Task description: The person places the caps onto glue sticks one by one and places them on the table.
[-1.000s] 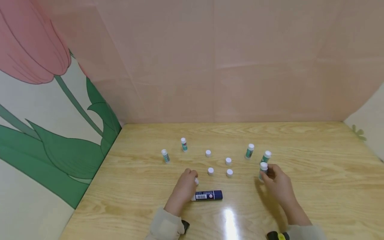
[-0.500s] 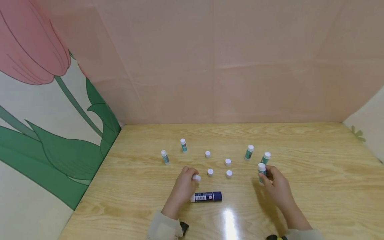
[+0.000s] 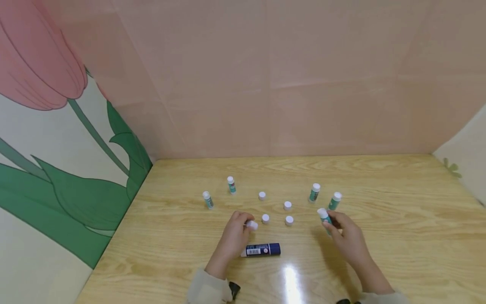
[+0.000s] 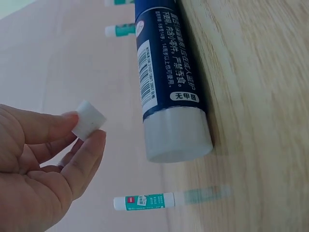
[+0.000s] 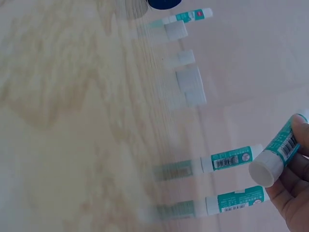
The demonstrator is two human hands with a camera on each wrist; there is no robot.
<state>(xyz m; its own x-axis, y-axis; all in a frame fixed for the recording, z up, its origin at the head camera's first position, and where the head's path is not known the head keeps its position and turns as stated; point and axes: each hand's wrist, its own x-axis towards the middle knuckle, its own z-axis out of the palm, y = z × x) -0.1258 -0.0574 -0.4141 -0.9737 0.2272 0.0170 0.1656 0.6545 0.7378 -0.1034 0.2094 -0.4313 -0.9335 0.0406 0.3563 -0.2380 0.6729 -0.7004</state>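
Observation:
Between thumb and fingers, my left hand [image 3: 232, 234] pinches a small white cap [image 3: 252, 225], held above the table. The left wrist view shows that cap [image 4: 89, 120] tilted at the fingertips. My right hand [image 3: 351, 238] grips a small teal glue stick [image 3: 325, 217] with white ends, lifted off the table, its top leaning left. In the right wrist view the held glue stick [image 5: 285, 145] shows its barcode and white base. A large navy glue stick [image 3: 262, 249] lies on its side near my left hand, its white end partly behind that hand.
Several white caps, such as one cap [image 3: 289, 220], sit on the wooden table [image 3: 410, 202] between my hands. Two upright glue sticks stand at left, including one [image 3: 232, 185] farther back. Two more stand at right, the nearer glue stick [image 3: 335, 201] just beyond my right hand.
My left hand has lifted the cap and turned it into fuller view. My right hand has shifted slightly left, and the glue stick in it has gone from nearly upright to tilted left.

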